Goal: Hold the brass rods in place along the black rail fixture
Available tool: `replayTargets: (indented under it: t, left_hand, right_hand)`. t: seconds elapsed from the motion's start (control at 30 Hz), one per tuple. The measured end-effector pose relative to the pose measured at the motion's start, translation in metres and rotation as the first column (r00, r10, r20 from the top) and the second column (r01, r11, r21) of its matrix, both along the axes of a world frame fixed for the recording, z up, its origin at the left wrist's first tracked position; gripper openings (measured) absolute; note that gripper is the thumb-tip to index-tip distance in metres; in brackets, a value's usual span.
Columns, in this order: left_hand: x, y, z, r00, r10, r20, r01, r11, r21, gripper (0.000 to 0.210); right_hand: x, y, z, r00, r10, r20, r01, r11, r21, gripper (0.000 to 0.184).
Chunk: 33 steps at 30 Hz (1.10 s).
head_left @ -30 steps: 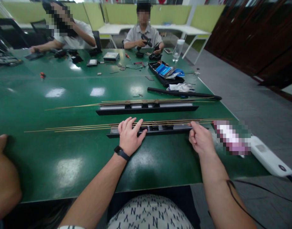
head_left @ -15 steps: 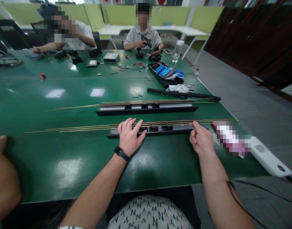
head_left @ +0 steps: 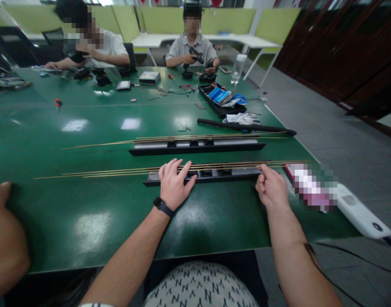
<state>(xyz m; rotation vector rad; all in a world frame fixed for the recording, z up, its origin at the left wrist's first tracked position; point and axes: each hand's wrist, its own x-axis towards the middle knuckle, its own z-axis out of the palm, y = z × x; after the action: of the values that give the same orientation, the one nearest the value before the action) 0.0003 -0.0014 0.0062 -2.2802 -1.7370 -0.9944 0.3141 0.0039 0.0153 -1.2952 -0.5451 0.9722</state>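
Observation:
A long black rail [head_left: 211, 181] with a grey inner strip and dark blocks lies before me, with several thin gold-coloured rods [head_left: 128, 170] running lengthwise over it and far out past its left end. My left hand [head_left: 175, 183] rests on the rods and the rail's left part, fingers spread, pressing down rather than gripping. At the rail's right end, my right hand [head_left: 272, 185] is closed in a pinch on the end of one thin rod. Behind it lies a second, similar black rail [head_left: 198, 149] with more gold rods along it.
A black tube [head_left: 246, 126], white gloves [head_left: 242, 118] and a black tray [head_left: 211, 104] of blue items lie beyond. To the right are a pink-and-white item [head_left: 310, 185] and a white power strip [head_left: 358, 209]. Two people sit opposite; another person's arm [head_left: 7, 243] is at left.
My right hand has shifted slightly right, and the nearest rod's left end has slid right with it. My left hand stays in place. Across the table, the person at left has changed posture.

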Motion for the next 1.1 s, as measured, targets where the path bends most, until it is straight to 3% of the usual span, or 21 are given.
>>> replayTargets:
  t: [0.3,0.6,1.1]
  left_hand:
    - [0.0,0.0,-0.001,1.0,-0.004,0.007,0.004,1.0,0.001,0.042]
    - [0.0,0.0,-0.001,1.0,0.005,-0.015,-0.004,1.0,0.027,0.043]
    - [0.0,0.001,-0.002,1.0,0.013,-0.019,-0.012,0.999,0.039,0.042]
  right_hand:
    - [-0.005,-0.001,0.001,0.994,0.106,0.021,-0.106,0.994,-0.03,0.037]
    - [0.005,0.001,0.001,0.998,-0.054,-0.013,0.054,0.999,-0.008,0.031]
    - [-0.009,0.001,-0.005,0.982,0.188,-0.015,-0.188,0.982,-0.024,0.04]
